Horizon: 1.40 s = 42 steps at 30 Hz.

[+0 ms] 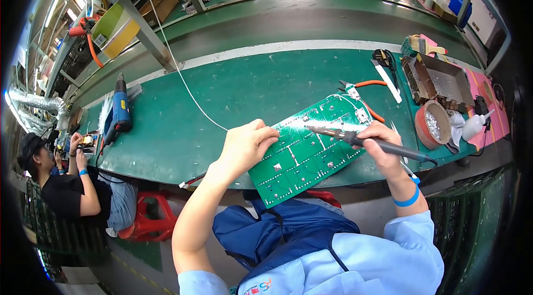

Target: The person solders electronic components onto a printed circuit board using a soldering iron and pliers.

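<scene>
Two hands work at our bench edge: our left hand grips the green circuit board, overhanging the front edge; our right hand clasps a soldering iron, tip on it. Open bench lies leftward.

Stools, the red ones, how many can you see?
2. One red stool stands under the bench edge beside the seated co-worker at left. A second red stool peeks out below the green circuit board. Others may be hidden.
</scene>
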Each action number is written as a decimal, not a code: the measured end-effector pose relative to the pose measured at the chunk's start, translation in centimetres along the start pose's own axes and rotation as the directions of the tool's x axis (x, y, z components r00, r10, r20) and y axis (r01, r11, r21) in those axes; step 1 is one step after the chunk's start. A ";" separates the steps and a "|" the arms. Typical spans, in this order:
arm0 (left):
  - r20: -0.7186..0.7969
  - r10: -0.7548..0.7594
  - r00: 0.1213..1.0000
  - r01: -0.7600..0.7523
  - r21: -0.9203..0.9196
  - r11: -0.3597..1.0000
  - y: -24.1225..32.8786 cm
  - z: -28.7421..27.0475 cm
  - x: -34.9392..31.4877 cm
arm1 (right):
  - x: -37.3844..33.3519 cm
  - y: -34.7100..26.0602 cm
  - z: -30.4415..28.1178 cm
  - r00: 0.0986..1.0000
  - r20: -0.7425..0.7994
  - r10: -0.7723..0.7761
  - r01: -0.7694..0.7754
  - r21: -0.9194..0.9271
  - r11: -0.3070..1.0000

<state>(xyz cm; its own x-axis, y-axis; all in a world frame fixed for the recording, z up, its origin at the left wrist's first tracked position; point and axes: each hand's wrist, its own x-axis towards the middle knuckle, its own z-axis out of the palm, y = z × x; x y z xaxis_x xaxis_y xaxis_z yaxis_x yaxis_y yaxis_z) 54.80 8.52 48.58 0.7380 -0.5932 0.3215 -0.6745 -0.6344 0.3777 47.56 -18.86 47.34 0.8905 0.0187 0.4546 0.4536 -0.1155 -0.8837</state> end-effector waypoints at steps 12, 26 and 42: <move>0.026 0.005 1.000 -0.006 0.003 1.000 -0.2 0.3 0.1 | 0.3 1.8 2.1 0.994 0.095 -0.047 0.054 -0.080 0.995; -0.025 -0.150 0.988 0.145 -0.135 0.980 -2.1 -1.7 -0.1 | -1.0 0.9 -2.0 0.991 -0.120 -0.056 0.032 -0.188 0.982; -0.287 -0.170 0.943 0.159 -0.063 0.985 -7.2 -1.0 -2.1 | -0.7 6.3 -26.4 0.465 -0.773 0.431 0.184 0.560 0.808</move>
<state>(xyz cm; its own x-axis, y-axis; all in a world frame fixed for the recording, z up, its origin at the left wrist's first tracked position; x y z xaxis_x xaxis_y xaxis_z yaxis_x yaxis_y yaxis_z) 58.17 14.81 46.02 0.8164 -0.3091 0.4877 -0.5460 -0.6882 0.4778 48.83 -45.80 44.37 0.5817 -0.8091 -0.0833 0.5501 0.4668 -0.6925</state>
